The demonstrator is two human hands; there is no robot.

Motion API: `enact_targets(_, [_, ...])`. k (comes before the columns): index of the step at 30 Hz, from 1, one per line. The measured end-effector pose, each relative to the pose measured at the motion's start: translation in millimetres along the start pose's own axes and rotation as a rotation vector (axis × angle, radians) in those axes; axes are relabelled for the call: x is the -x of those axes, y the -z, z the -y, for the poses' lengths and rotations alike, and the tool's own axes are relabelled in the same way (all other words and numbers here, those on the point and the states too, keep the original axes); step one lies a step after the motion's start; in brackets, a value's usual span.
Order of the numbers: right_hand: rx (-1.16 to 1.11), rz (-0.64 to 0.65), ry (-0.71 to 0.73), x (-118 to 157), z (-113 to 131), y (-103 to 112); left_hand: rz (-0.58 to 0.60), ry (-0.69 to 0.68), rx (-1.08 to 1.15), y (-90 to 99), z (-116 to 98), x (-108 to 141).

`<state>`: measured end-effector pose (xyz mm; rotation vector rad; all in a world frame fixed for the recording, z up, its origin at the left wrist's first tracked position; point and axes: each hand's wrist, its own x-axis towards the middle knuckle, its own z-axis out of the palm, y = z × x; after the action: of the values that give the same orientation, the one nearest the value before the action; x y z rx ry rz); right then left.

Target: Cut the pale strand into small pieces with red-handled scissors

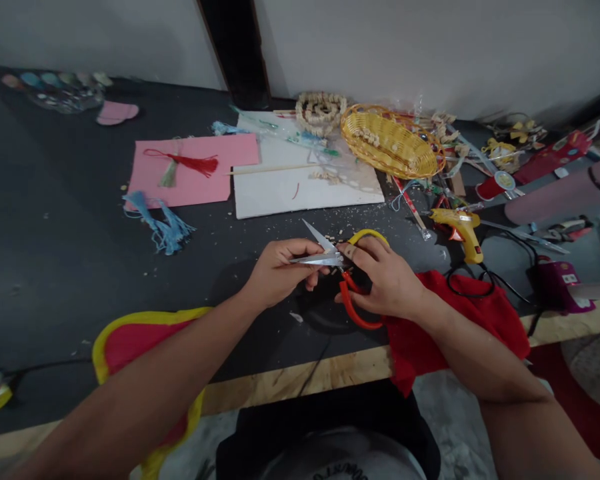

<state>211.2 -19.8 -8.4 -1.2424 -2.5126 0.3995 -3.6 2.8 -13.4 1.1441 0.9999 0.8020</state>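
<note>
The red cloth [470,320] lay at the near table edge, partly beneath the right forearm. The right hand [387,277] was closed around the handles of the scissors [330,257], one yellow and one red, with the blades spread and pointing left. The left hand [280,270] was at the blades, thumb and fingers brought together; whether they gripped anything was unclear. Small pale scraps lay around the scissors. Beyond the hands, a white board [300,197] adjoined pink sheets [180,187] bearing a red tassel [195,163]; blue tassels [167,227] lay just beside them. The yellow glue gun [463,230] rested to the right, and a wicker basket [405,167] stood farther back.
</note>
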Motion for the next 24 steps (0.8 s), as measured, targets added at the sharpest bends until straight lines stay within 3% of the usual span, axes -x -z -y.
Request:
enact_targets(12, [0.004,0.007,-0.088,0.6,6.1,3.0,-0.052,-0.054,0.065,-5.5,-0.9,0.3])
enact_targets(24, [0.035,0.006,0.016,-0.3,0.1,2.3,0.012,0.022,-0.005,2.1,3.2,-0.4])
